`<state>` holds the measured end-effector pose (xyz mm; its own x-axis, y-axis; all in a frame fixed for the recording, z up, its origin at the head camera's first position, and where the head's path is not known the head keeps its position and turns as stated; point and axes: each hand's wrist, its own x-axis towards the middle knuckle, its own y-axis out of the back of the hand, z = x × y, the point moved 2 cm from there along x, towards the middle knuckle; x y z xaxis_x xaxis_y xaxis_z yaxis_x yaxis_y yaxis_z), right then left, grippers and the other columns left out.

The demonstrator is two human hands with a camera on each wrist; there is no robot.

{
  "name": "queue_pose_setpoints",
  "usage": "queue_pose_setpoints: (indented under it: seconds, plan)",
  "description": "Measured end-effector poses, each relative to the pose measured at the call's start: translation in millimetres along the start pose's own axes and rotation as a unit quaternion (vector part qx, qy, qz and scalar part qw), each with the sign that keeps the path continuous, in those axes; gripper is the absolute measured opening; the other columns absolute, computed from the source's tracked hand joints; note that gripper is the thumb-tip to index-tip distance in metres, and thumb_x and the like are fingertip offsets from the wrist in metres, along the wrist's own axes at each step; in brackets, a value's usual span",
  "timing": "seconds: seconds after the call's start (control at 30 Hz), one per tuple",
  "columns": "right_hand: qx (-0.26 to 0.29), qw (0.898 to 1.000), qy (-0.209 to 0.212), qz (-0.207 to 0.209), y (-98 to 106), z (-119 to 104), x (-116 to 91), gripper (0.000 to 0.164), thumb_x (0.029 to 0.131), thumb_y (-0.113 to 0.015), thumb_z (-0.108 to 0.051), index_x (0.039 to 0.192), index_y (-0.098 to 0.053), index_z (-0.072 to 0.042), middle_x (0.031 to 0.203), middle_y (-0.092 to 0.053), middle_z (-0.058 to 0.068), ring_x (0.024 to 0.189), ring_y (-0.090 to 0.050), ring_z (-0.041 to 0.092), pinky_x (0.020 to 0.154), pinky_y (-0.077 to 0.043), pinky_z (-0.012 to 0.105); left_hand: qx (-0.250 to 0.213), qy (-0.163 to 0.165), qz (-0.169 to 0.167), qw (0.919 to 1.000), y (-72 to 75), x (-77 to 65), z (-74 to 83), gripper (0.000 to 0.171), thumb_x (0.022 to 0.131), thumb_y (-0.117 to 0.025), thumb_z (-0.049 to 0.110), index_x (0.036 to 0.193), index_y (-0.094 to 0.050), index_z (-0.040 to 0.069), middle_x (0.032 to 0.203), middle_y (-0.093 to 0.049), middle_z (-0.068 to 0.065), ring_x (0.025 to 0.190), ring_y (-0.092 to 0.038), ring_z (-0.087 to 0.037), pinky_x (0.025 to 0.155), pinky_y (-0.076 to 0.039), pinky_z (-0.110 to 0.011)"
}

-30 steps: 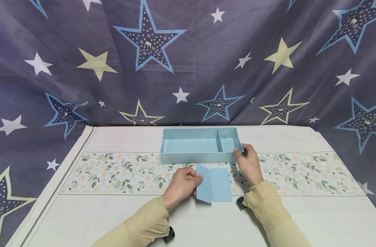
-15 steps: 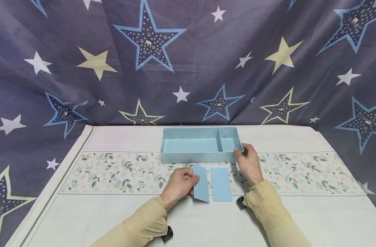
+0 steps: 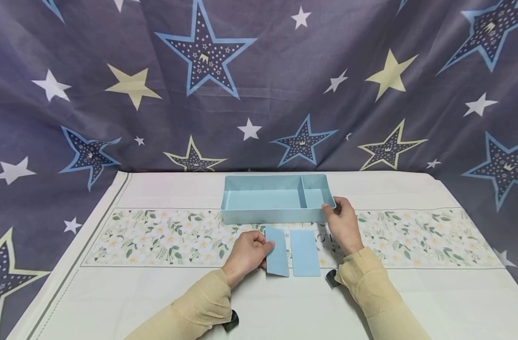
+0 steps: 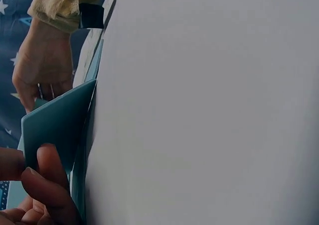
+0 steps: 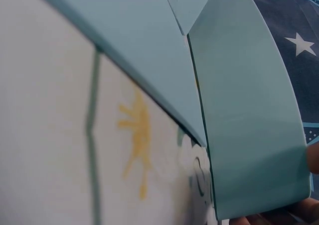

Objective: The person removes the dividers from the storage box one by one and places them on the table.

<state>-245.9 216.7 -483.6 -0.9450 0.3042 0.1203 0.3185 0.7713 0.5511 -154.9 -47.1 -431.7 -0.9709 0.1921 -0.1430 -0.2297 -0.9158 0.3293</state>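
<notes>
My left hand pinches a light blue rectangular panel between thumb and fingers, tilted up from the table. In the left wrist view the thumb and fingertips meet at the edge of this panel. A second blue panel lies flat just to its right, with a narrow gap between them. Behind both stands a light blue divided box. My right hand grips its near right corner, thumb on the rim. The right wrist view shows the box's side wall close up; most of that hand is cut off there.
A white cloth with a printed floral band covers the table. One divider splits the box into a long left compartment and a small right one. A dark curtain with stars hangs behind the table.
My left hand has moved slightly left with the tilted panel, so a gap now parts it from the flat panel. The right hand and the box have stayed in place.
</notes>
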Motion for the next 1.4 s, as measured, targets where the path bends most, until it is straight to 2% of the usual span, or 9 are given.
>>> queue_pose_setpoints:
  seconds: [0.23,0.57,0.8,0.97,1.17,1.4]
  plan:
    - [0.007,1.0,-0.005,-0.002,0,0,-2,0.056,0.087,-0.045,-0.055,0.124,-0.041,-0.014,0.116,-0.049,0.007,0.099,-0.048,0.016,0.082,-0.047,0.042,0.005,0.007,-0.002,1.0,0.7,-0.8,-1.7,0.02,0.084,-0.059,0.025,0.075,-0.053,0.008,0.049,-0.056,-0.003,0.045,-0.055,-0.024,0.037,-0.038,-0.026]
    - [0.003,1.0,-0.004,0.002,0,0,-1,0.055,0.087,-0.045,-0.055,0.124,-0.042,-0.014,0.116,-0.049,0.006,0.099,-0.047,0.015,0.083,-0.047,0.042,0.071,0.007,0.007,0.9975,5.8,-0.6,-0.8,0.02,0.083,-0.06,0.026,0.072,-0.055,0.01,0.051,-0.059,-0.001,0.044,-0.055,-0.019,0.041,-0.043,-0.029]
    - [-0.001,1.0,-0.003,0.006,0,0,1,0.055,0.087,-0.045,-0.055,0.124,-0.042,-0.015,0.115,-0.049,0.006,0.099,-0.047,0.015,0.081,-0.048,0.042,0.085,0.019,0.006,0.9962,9.3,0.9,-1.7,0.018,0.083,-0.06,0.026,0.075,-0.056,0.01,0.054,-0.06,-0.004,0.045,-0.055,-0.018,0.041,-0.046,-0.03]
    - [-0.002,1.0,-0.004,0.003,-1,0,0,0.055,0.087,-0.044,-0.056,0.124,-0.042,-0.015,0.116,-0.049,0.006,0.099,-0.047,0.015,0.082,-0.048,0.042,0.102,0.015,0.011,0.9946,10.8,1.6,-3.3,0.018,0.082,-0.061,0.025,0.075,-0.056,0.01,0.052,-0.059,-0.004,0.044,-0.054,-0.018,0.039,-0.046,-0.029]
    - [0.002,1.0,0.001,0.003,-1,0,0,0.056,0.088,-0.044,-0.055,0.124,-0.041,-0.012,0.116,-0.049,0.008,0.099,-0.047,0.017,0.081,-0.048,0.044,0.097,0.01,0.019,0.995,13.2,2.7,-5.2,0.016,0.081,-0.062,0.021,0.075,-0.055,0.008,0.05,-0.058,-0.005,0.038,-0.052,-0.017,0.033,-0.044,-0.028]
    - [-0.002,1.0,-0.004,0.003,-1,-1,0,0.055,0.088,-0.044,-0.055,0.126,-0.041,-0.014,0.117,-0.048,0.007,0.1,-0.046,0.016,0.082,-0.047,0.042,0.103,0.014,0.02,0.9944,15.0,3.6,-5.8,0.016,0.081,-0.061,0.02,0.075,-0.054,0.008,0.047,-0.056,-0.004,0.035,-0.049,-0.016,0.032,-0.042,-0.028]
